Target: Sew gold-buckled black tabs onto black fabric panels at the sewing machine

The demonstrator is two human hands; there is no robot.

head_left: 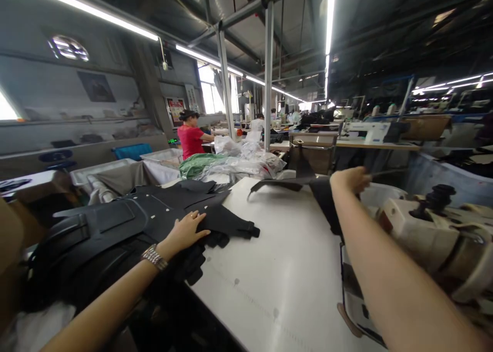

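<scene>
My left hand [188, 230], with a ring and a metal bracelet at the wrist, lies on a pile of black fabric pieces [127, 223] at the left of the white table [265, 259]. Its fingers are spread over the cloth. My right hand [351, 180] is raised at the table's right side, fingers curled and somewhat blurred. Beside it a black fabric piece [321, 200] hangs partly over the table edge, its long strip reaching left across the far end. Whether my right fingers grip this piece cannot be made out.
A sewing machine [427, 234] stands close at the right, beside my right forearm. Clear plastic bags and green cloth [202, 163] lie beyond the table. A person in a red shirt [190, 140] is further back, near white bins [164, 162]. Metal posts [268, 75] rise behind the table.
</scene>
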